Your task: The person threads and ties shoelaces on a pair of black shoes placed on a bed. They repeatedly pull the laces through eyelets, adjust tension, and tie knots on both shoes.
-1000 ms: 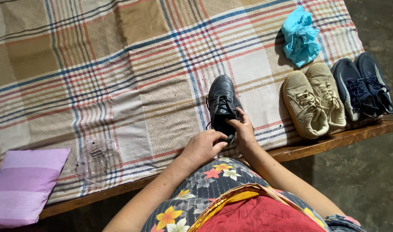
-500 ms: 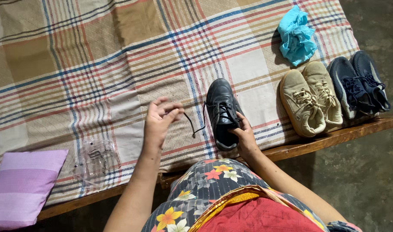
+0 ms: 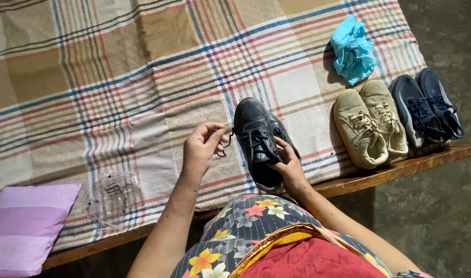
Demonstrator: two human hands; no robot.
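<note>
A black lace-up shoe (image 3: 256,136) lies on the checked bed cover (image 3: 142,77), toe pointing away from me. My right hand (image 3: 286,163) grips its tongue and opening near the heel. My left hand (image 3: 202,146) sits just left of the shoe and pinches the end of its black lace (image 3: 226,144), which runs from my fingers to the eyelets.
A pair of tan sneakers (image 3: 370,123) and a pair of dark navy sneakers (image 3: 426,110) stand at the bed's right edge. A crumpled blue cloth (image 3: 352,49) lies behind them. A clear plastic bag (image 3: 114,193) and a purple pillow (image 3: 27,226) lie at the left. Wooden bed rim (image 3: 400,167) runs along the front.
My left hand went from the shoe's heel out to the left drawing the lace, then came back close to the shoe. The shoe has shifted slightly left.
</note>
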